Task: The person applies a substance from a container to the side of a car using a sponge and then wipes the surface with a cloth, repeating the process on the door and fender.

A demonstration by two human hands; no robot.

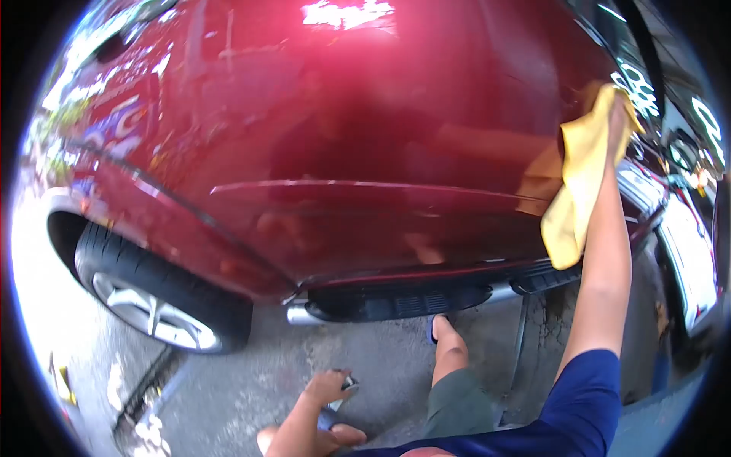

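Note:
My right hand (620, 128), at the end of an outstretched arm, presses a yellow cloth (572, 198) against the side of a shiny red car (365, 129). Much of the cloth hangs down loose below the hand, and its reflection shows in the paint. Low at the bottom of the view, away from the car, my left hand (327, 387) is closed around a small object with a dark top (349, 382) and a pale lower part. It looks like a spray bottle, though most of it is hidden by the hand.
A black side step (403, 306) with silver tube ends runs along the car's lower edge. The wheel (152, 305) stands at left on the grey concrete floor (251, 381). Another, whitish vehicle (685, 251) is close by at far right. My foot (442, 327) is near the step.

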